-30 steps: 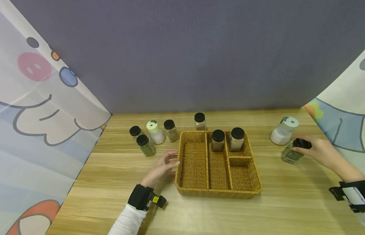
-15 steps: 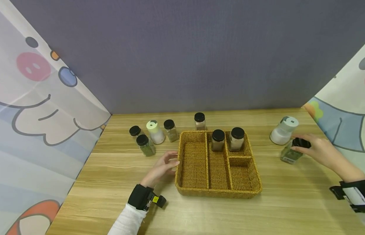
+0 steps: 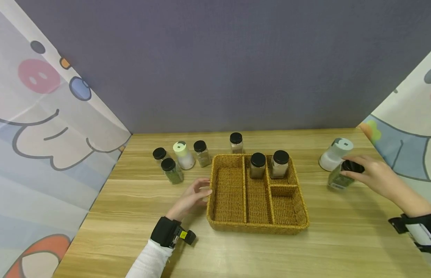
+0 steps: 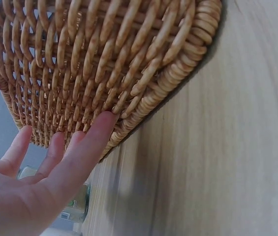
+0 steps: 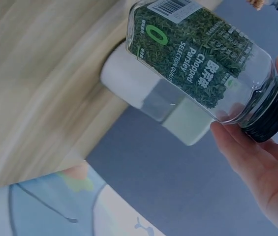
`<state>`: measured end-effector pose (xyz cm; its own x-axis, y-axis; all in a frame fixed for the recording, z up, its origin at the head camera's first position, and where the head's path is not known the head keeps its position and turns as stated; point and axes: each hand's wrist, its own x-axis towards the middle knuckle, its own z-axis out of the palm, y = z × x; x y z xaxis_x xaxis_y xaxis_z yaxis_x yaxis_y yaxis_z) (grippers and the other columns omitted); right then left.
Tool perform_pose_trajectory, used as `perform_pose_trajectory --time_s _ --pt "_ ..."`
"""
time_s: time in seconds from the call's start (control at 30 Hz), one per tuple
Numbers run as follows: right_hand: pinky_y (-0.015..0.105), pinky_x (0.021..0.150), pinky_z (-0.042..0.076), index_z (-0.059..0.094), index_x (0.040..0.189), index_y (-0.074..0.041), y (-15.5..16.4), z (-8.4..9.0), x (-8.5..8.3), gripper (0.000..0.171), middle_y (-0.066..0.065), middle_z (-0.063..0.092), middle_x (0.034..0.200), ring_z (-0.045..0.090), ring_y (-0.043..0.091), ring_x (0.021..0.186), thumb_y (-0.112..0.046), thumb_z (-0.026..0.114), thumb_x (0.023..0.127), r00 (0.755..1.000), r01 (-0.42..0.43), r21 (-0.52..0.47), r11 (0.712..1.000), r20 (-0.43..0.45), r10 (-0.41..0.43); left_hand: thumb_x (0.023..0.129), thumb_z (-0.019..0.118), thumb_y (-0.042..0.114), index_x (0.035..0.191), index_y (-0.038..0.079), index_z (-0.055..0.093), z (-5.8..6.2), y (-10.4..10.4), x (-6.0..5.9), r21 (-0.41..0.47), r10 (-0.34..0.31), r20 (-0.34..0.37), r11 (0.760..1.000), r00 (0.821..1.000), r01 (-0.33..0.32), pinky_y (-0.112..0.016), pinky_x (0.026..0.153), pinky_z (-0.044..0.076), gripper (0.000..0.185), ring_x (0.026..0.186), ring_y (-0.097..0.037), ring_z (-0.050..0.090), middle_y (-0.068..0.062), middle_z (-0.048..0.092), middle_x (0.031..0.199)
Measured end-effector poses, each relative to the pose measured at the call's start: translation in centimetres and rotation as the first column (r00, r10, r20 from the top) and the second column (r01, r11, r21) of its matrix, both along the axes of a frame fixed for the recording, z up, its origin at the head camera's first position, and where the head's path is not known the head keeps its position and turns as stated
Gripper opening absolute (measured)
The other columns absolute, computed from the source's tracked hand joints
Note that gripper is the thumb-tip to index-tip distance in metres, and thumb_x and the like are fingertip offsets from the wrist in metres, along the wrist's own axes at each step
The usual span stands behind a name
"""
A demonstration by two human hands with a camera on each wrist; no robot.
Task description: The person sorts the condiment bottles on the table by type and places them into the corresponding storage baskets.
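My right hand [image 3: 380, 179] grips a glass jar of chopped parsley [image 3: 335, 179] by its black lid. The jar tilts to the left, beside a white shaker bottle [image 3: 329, 160]. In the right wrist view the parsley jar [image 5: 193, 59] shows its green flakes and label, with fingertips at the lid and neck. My left hand [image 3: 189, 199] touches the left side of a woven basket [image 3: 257, 229]. In the left wrist view its fingers [image 4: 82, 152] lie extended against the wicker wall. Two black-lidded jars, one [image 3: 257, 172] in the middle section and one [image 3: 279, 168] at the back right, stand inside.
Left of the basket stand a green-herb jar [image 3: 174, 175], another black-lidded jar [image 3: 159, 154], a pale-capped shaker [image 3: 185, 159] and a clear jar [image 3: 203, 157]. One jar [image 3: 236, 144] stands behind the basket. A grey panel [image 3: 236, 69] rises along the table's back edge.
My right hand has shifted slightly to the left and away from me with the parsley jar. The left hand and the basket have stayed in place.
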<state>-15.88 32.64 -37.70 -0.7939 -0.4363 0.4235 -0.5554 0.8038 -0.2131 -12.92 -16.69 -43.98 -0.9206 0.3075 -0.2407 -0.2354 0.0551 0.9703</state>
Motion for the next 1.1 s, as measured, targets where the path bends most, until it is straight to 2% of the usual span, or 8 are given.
perform_pose_trajectory --time_s 0.23,0.4,0.5,0.7,0.9,0.97,1.1 --pt "0.033 0.045 0.043 0.057 0.103 0.009 -1.3 1.5 0.5 0.042 0.027 0.055 0.093 0.055 0.028 0.061 -0.012 0.072 0.069 0.998 -0.054 0.02 0.998 -0.04 0.054 0.082 0.059 0.015 0.129 0.002 0.032 0.1 0.1 0.0 0.004 0.007 -0.003 1.0 1.0 -0.007 -0.045 0.081 0.047 0.056 0.108 -0.033 0.046 -0.022 0.034 0.131" --pt "0.021 0.043 0.037 0.059 0.102 0.007 -2.1 2.1 0.5 0.042 0.022 0.055 0.092 0.053 0.024 0.057 -0.02 0.07 0.072 0.985 -0.116 0.013 0.993 -0.123 0.117 0.082 0.059 0.015 0.129 0.003 0.033 0.2 0.1 0.0 -0.006 0.011 0.002 1.0 1.0 -0.011 -0.045 0.081 0.047 0.055 0.108 -0.032 0.047 -0.021 0.034 0.131" --pt "0.018 0.044 0.034 0.059 0.103 0.005 -2.5 2.3 0.6 0.043 0.02 0.055 0.091 0.052 0.023 0.058 -0.025 0.068 0.074 0.975 -0.151 0.013 0.988 -0.164 0.151 0.083 0.059 0.014 0.129 0.004 0.033 0.1 0.0 0.0 -0.015 0.013 0.005 1.0 1.0 -0.013 -0.044 0.081 0.047 0.054 0.108 -0.031 0.047 -0.02 0.035 0.131" --pt "0.015 0.047 0.034 0.057 0.11 0.001 -3.5 3.1 1.0 0.045 0.02 0.054 0.096 0.054 0.026 0.066 -0.031 0.062 0.079 0.967 -0.19 0.016 0.982 -0.169 0.189 0.083 0.058 0.013 0.129 0.004 0.034 0.1 0.0 0.0 -0.021 0.014 0.008 1.0 1.0 -0.014 -0.044 0.082 0.047 0.053 0.108 -0.03 0.046 -0.019 0.035 0.131" --pt "0.026 0.045 0.044 0.054 0.116 -0.001 -4.4 3.7 1.6 0.046 0.02 0.054 0.1 0.057 0.031 0.074 -0.031 0.06 0.081 0.969 -0.191 0.036 0.981 -0.151 0.194 0.083 0.058 0.012 0.129 0.003 0.033 0.0 0.0 0.0 -0.006 0.005 0.008 1.0 1.0 -0.005 -0.045 0.083 0.046 0.053 0.11 -0.033 0.045 -0.02 0.034 0.131" --pt "0.032 0.046 0.046 0.054 0.115 0.0 -4.8 3.8 1.7 0.046 0.02 0.054 0.1 0.057 0.032 0.076 -0.031 0.06 0.081 0.969 -0.192 0.04 0.981 -0.153 0.196 0.084 0.057 0.012 0.129 0.002 0.032 0.0 0.0 0.0 -0.001 0.004 0.006 1.0 1.0 -0.004 -0.045 0.083 0.046 0.052 0.11 -0.034 0.044 -0.021 0.033 0.131" --pt "0.036 0.051 0.049 0.055 0.112 0.002 -5.5 4.3 1.9 0.045 0.018 0.054 0.1 0.057 0.031 0.078 -0.03 0.061 0.08 0.967 -0.194 0.041 0.98 -0.16 0.198 0.084 0.057 0.011 0.129 0.002 0.032 0.0 0.0 0.0 0.008 0.006 0.008 1.0 1.0 -0.006 -0.045 0.083 0.046 0.052 0.111 -0.035 0.044 -0.02 0.033 0.131"
